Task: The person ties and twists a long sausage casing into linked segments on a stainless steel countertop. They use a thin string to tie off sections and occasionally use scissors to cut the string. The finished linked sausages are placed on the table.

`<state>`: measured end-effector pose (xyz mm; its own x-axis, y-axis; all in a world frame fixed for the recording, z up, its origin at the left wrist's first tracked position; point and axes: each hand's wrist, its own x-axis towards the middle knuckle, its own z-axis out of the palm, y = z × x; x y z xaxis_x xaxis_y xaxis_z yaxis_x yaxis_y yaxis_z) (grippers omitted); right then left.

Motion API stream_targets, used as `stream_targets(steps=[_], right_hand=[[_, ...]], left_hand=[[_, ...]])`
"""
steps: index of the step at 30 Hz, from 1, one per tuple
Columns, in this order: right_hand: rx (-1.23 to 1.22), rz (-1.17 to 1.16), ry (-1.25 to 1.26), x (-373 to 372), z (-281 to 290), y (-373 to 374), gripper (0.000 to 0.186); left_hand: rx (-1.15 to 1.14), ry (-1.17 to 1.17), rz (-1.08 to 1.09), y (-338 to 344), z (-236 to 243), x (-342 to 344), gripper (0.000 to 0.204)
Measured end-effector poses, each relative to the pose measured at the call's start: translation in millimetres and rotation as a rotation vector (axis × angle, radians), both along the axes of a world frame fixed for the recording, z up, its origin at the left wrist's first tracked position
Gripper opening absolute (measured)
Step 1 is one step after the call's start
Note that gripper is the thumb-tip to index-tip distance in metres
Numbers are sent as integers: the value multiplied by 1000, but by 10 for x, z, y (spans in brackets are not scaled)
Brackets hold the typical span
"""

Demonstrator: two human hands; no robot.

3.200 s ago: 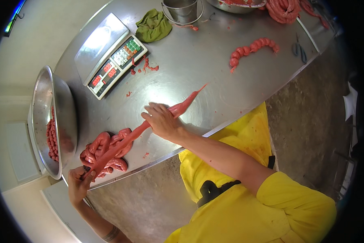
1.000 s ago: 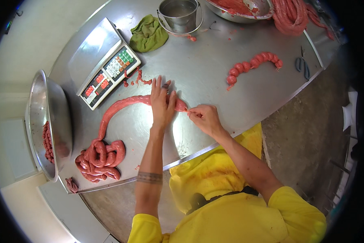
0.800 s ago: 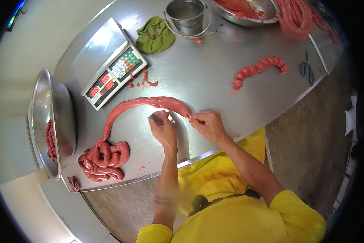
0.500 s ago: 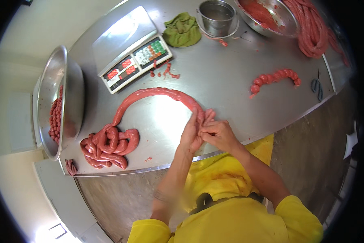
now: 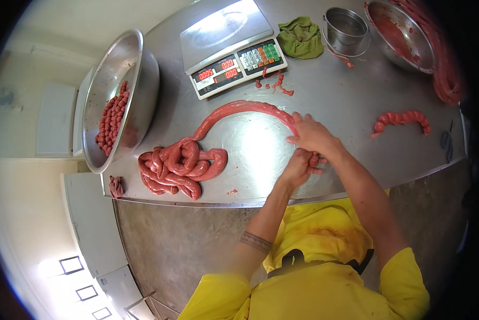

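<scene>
Hands [image 5: 315, 136] [image 5: 300, 166] — 2 | bowls [image 5: 148, 85] [image 5: 377, 20] — 2 | scale [image 5: 238, 65]: 1 | bucket [image 5: 347, 40]: 1 | green cloth [image 5: 300, 38]: 1 | scissors [image 5: 446, 145]: 1 | short sausage chain [image 5: 401, 119]: 1

The right end of the long, glossy pink-red sausage [image 5: 245, 106] disappears beneath the right hand [image 5: 311, 133], and whatever the curled left hand [image 5: 297, 168] has is mostly covered. The wall of the wide, round silver metal basin [image 5: 146, 85] hides some small dark-red links [image 5: 111, 122]. Grey-blue-handled scissors [image 5: 446, 145] blur into shadow; the top edge crops the thick pink coil [image 5: 446, 80].
</scene>
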<state>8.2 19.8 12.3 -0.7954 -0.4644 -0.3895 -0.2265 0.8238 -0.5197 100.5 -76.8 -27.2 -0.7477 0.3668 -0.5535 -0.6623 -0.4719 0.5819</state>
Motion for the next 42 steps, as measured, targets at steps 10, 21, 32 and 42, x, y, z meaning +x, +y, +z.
stream_targets(steps=[10, 21, 32, 42], right_hand=[[-437, -198, -106, -158, -128, 464, 39], [-1253, -710, -340, 59, 722, 1357, 30], [-10, -612, 1004, -1687, 1273, 2868, 60], [96, -404, 721, -2169, -616, -36, 57]], left_hand=[[-426, 167, -36, -198, 408, 1061, 33], [-686, 845, 57, 393, 1270, -464, 42], [-1418, 1151, -358, -1056, 156, -877, 64], [-1505, 1276, -487, -583, 79, -680, 81]])
